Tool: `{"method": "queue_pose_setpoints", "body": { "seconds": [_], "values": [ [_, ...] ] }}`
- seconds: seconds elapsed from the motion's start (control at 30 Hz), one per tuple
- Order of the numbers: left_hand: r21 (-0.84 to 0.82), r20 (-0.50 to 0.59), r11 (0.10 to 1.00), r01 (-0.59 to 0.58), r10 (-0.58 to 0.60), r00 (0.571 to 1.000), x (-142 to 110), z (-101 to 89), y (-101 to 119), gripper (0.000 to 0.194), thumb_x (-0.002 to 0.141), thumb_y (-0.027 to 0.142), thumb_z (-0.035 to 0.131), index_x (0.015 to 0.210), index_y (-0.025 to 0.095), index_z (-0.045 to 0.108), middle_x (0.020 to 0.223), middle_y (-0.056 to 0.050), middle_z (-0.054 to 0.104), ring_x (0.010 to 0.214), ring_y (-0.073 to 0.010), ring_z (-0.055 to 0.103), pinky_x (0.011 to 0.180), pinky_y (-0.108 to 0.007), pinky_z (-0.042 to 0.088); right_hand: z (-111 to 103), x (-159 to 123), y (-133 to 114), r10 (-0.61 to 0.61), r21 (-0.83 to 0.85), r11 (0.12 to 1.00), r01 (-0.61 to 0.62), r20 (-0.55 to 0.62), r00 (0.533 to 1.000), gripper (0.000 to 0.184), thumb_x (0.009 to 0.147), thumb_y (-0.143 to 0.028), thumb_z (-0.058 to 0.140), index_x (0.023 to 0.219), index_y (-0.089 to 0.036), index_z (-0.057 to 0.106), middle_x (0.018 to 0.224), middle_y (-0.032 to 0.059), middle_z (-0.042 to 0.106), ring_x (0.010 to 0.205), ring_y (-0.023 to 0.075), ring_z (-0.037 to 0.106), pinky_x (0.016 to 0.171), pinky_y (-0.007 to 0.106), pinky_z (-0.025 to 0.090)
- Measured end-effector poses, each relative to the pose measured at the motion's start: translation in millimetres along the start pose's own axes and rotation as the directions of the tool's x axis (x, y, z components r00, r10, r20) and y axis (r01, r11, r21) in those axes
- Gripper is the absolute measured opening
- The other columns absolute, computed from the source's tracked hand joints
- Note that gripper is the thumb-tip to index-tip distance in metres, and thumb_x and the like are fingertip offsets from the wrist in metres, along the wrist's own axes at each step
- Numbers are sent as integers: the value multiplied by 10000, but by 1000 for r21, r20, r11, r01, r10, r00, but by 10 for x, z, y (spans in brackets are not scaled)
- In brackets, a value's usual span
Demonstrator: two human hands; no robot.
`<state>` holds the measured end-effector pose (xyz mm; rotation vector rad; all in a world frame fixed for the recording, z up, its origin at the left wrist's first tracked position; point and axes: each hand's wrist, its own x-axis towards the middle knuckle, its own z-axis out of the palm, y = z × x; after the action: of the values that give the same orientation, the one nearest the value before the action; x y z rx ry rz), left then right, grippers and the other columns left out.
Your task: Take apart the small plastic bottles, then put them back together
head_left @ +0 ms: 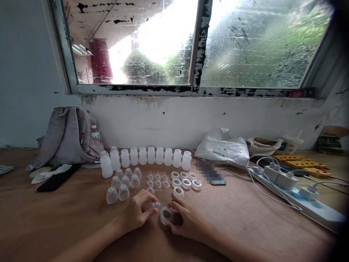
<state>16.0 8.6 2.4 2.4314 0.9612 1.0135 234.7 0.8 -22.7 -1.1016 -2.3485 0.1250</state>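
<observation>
**blurs, edges and covered bits**

blocky blur masks much of a flat object (what it is, i cannot tell). the left hand partly covers a clear piece; the right hand hides some of a ring's rim. both forearms and the window are cut off. print on the silvery bag is too small to read.

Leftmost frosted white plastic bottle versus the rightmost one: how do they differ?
The leftmost bottle has a clear domed cover on top; the rightmost bottle has none. The leftmost bottle looks taller overall, the rightmost bottle shorter. Both are frosted white and stand upright on the brown table.
</observation>
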Motion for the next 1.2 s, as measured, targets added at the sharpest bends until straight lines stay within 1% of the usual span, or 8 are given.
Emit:
{"method": "queue_pose_setpoints", "body": {
  "seconds": [0.1,0.2,0.33,0.5,0.63,0.73,1.03,1.2],
  "values": [
    [169,-89,984,-52,67,994,179,25,-76,145,745,251,558,874,185,568,985,-65,540,970,-199,479,866,-348,381,-105,-66,120,-25,-43,999,23,-45,999,319,609,-275,587,911,-179,552,958,83,556,818,200,561,704,279,456],
    [310,-134,950,-29,74,988,375,101,-167,136,723,271,575,840,202,585,1056,-65,514,1042,-233,435,903,-401,329,-217,-136,245,-40,-74,997,33,-92,995,317,644,-282,565,943,-181,542,1022,96,556,856,200,568,722,273,459],
    [403,-139,915,20,40,990,494,243,-291,135,709,296,579,811,209,592,1079,-64,517,1086,-262,400,917,-445,283,-331,-208,368,44,-111,992,-56,-104,994,256,686,-295,537,917,-185,536,947,82,579,766,177,587,656,261,467],
    [441,-125,895,59,-4,992,451,342,-401,158,720,335,563,805,205,593,1080,-69,523,1096,-270,388,943,-480,225,-395,-229,494,168,-129,975,-182,-108,980,223,749,-325,472,932,-202,503,958,62,570,675,147,588,614,260,455],
    [437,-100,898,52,-9,995,429,346,-424,172,737,342,548,828,202,585,1087,-75,523,1101,-267,384,950,-487,210,-391,-204,565,316,-142,934,-328,-97,944,229,760,-383,447,903,-209,489,863,34,578,539,131,555,553,273,429],
    [435,-83,899,43,-7,997,426,347,-421,173,752,335,532,855,204,581,1098,-75,517,1114,-266,375,960,-495,191,-382,-182,576,381,-148,909,-391,-91,920,242,744,-401,460,894,-214,492,824,28,590,569,149,559,533,264,401],
    [473,-70,880,39,-6,998,410,336,-411,192,780,356,507,878,206,575,1104,-68,515,1123,-262,368,970,-495,171,-359,-138,591,433,-189,879,-437,-66,899,276,761,-431,427,900,-205,505,890,40,585,669,169,573,567,270,388],
    [493,-55,869,38,-13,998,400,337,-422,255,786,391,498,961,213,551,1118,-67,520,1130,-248,371,966,-474,175,-348,-121,599,457,-166,871,-463,-76,886,311,764,-443,421,929,-197,516,907,59,594,679,178,583,575,279,398]
  ]
}}
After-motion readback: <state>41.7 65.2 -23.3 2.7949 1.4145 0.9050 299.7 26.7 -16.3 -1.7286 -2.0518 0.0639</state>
